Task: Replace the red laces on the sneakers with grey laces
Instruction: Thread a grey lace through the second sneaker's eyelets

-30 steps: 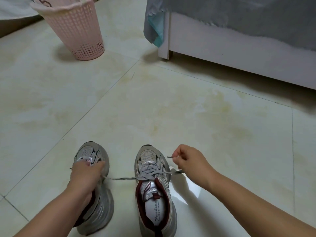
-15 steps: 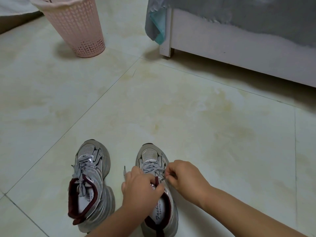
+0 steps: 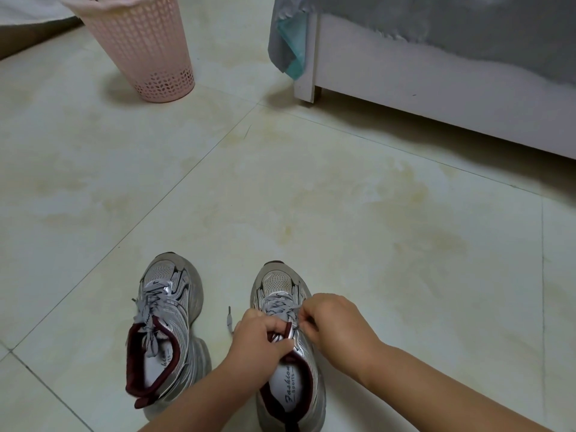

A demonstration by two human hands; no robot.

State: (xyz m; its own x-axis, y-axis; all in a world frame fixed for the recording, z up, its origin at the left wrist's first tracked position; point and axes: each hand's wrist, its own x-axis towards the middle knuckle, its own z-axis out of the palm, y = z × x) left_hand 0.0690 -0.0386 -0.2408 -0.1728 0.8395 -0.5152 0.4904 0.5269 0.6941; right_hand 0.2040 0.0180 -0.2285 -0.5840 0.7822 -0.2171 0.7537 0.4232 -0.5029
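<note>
Two silver sneakers with dark red linings stand side by side on the floor, toes pointing away. The left sneaker (image 3: 166, 325) carries a grey lace (image 3: 149, 310) that hangs loose into its opening. Over the tongue of the right sneaker (image 3: 280, 285), my left hand (image 3: 258, 341) and my right hand (image 3: 336, 322) each pinch a part of its grey lace (image 3: 280, 305). One lace end (image 3: 229, 319) sticks out to the left of my left hand. No red lace is visible.
A pink perforated plastic basket (image 3: 146, 48) stands at the far left. A white bed frame (image 3: 436, 98) with a grey cover (image 3: 452, 23) runs along the back right. The pale tiled floor (image 3: 311, 198) spreads between them and the sneakers.
My left hand came off the left sneaker and moved right to the right sneaker. My right hand drew in from the side. The lace, stretched taut sideways before, is now gathered over the tongue.
</note>
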